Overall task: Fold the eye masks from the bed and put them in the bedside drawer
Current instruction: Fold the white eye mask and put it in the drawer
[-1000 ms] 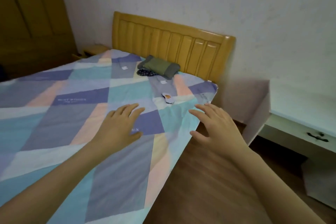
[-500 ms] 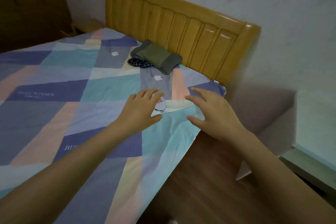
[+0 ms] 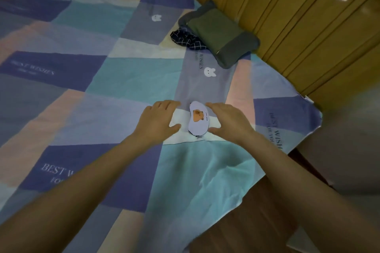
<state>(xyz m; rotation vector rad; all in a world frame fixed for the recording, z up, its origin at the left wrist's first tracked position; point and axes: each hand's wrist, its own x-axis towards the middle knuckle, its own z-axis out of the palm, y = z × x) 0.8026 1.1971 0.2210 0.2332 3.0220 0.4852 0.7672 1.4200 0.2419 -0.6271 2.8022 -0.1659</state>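
Near the bed's (image 3: 86, 80) right edge lies a soft, light eye mask (image 3: 198, 119); left hand (image 3: 159, 122) and right hand (image 3: 229, 122) flank it, spread wide, empty; best pinched at its ends.

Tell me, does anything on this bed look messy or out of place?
A little. A dark checked cloth lies crumpled and half tucked under the green-grey pillow by the headboard. The patchwork sheet is wrinkled near the bed's corner. The eye mask lies flat between both hands, unfolded.

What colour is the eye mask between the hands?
Pale lavender eye mask with an orange-brown bear print and small dark lettering; head view.
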